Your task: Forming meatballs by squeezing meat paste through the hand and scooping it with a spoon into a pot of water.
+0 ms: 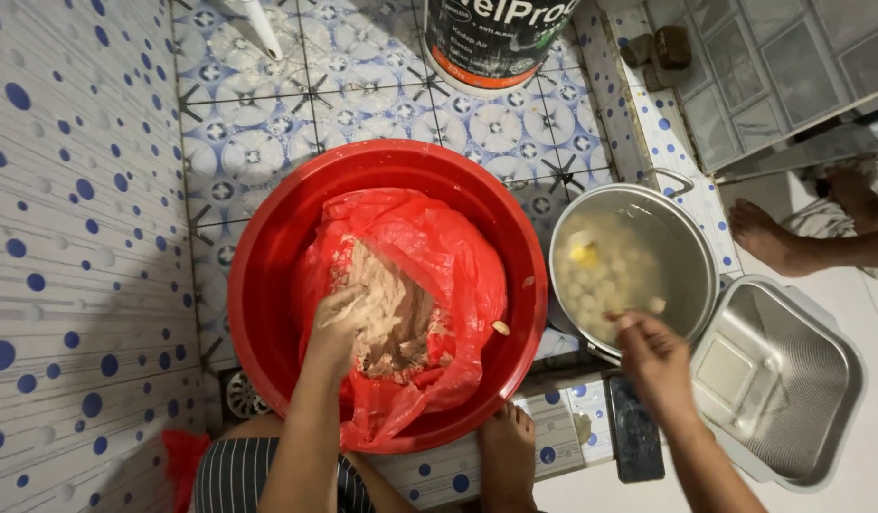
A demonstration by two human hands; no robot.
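Note:
A large red basin (268, 256) stands on the tiled floor, lined with a red plastic bag (458, 275) that holds a pale brown, sticky paste (401, 309). My left hand (336, 328) is pressed into the paste, fingers curled and smeared with it. One small pale ball (500, 328) lies on the bag's right side. To the right is a steel pot (690, 256) of cloudy water with several pale balls (600, 285) floating in it. My right hand (648, 356) hovers over the pot's near rim, fingertips pinched together; I cannot make out anything in them.
A square steel tray (819, 418) sits right of the pot. A dark flat object (636, 432) lies on the tiled step. A white bucket (486, 43) stands behind the basin. My bare foot (507, 451) rests below the basin; another person's foot (766, 237) is at right.

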